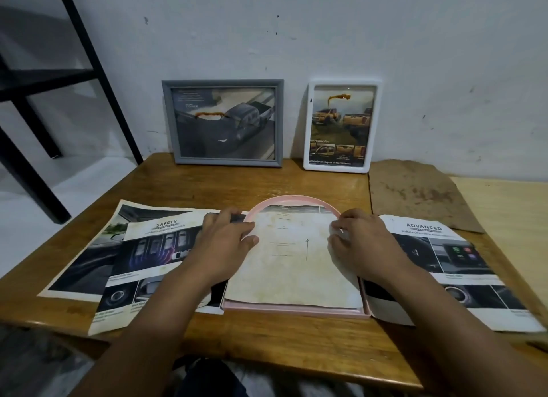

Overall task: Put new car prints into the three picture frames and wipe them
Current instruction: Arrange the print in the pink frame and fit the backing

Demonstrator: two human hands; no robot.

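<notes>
A pink arch-topped frame (293,310) lies flat at the table's middle with a stained pale sheet (292,266) resting in it, printed side down. My left hand (228,242) pinches the sheet's left edge, and my right hand (360,242) pinches its right edge near the top. A grey frame (175,121) and a white frame (307,129) lean upright against the wall, each holding a truck print with an orange-brown smear on the glass. Car prints lie on the table: a "SAFETY" sheet (154,248) on the left, an "ADVANCED" sheet (444,266) on the right.
A brown stained cloth (415,195) lies at the back right of the wooden table (189,186). A pale board (510,218) sits at the far right. A black metal rack (44,79) stands on the floor to the left.
</notes>
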